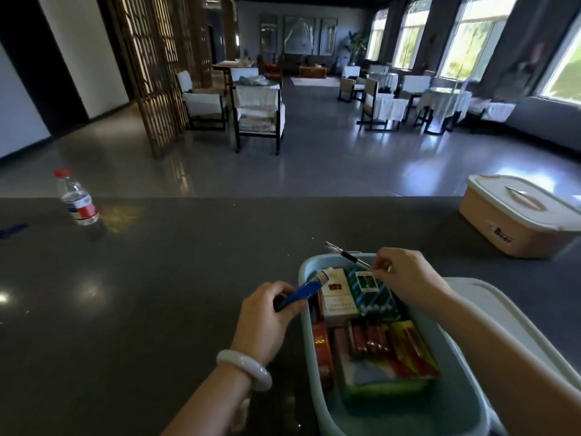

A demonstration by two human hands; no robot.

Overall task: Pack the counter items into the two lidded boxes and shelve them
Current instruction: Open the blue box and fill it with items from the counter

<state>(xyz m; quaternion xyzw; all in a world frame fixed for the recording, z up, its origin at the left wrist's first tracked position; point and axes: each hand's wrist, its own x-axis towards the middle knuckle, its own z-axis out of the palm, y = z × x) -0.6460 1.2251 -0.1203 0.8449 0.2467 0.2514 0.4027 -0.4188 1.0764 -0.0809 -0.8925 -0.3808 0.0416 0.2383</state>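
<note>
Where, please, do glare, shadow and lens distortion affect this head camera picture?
Head view: bright windows blow out; glare spots mark the dark counter at left; the water bottle leans from wide-angle distortion; the open box interior is dim.

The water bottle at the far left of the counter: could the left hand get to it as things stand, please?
Probably not yet. The left hand has its grip full with a blue tube at the open box. The counter toward the water bottle lies bare, but it looks a long stretch.
</note>
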